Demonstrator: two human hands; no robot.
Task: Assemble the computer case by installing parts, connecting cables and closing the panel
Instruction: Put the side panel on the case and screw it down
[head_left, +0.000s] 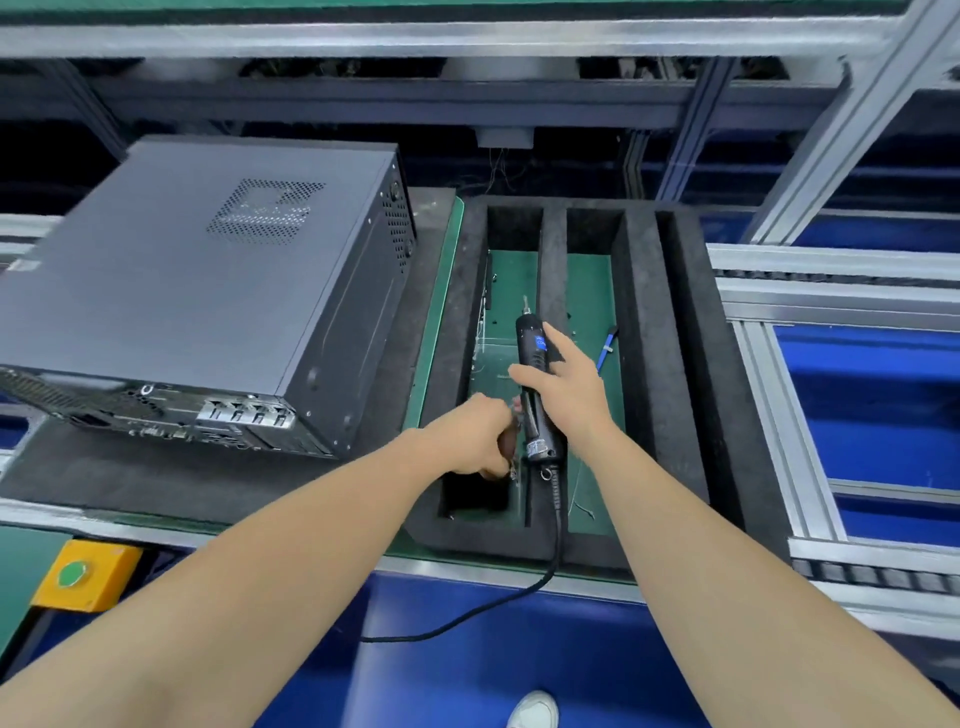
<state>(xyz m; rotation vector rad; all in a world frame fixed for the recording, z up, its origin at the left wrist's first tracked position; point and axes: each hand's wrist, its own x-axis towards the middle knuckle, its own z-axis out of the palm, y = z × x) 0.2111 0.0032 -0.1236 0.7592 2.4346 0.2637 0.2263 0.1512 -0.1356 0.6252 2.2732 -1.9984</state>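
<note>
- Right hand (566, 379): centre of the frame, thumb and fingers wrapped round the black electric screwdriver (535, 384), forefinger lying along the barrel.
- Electric screwdriver: held over the foam tray, bit toward the top of the frame, blue label on the body, tail end toward the bottom.
- Cable (556, 545): black, leaves the screwdriver's tail, crosses the tray's near rim and curves toward lower centre.
- Left hand (467, 441): just left of the screwdriver's tail, fingers curled tight on a small dark item (506, 441); what it is cannot be told.
- Foam tray (649, 338): black, long compartments running up the frame, green floor showing inside; both hands are over its left part.
- Blue-handled tool (607, 347): lies in the compartment to the right of the right hand.
- Computer case (208, 291): dark grey, left half of the frame, well apart from both hands, lying flat on a dark mat (130, 478); side panel on and facing up, vent grid in it, rear ports toward the lower edge.
- Yellow box (85, 574): lower left, green button on top.
</note>
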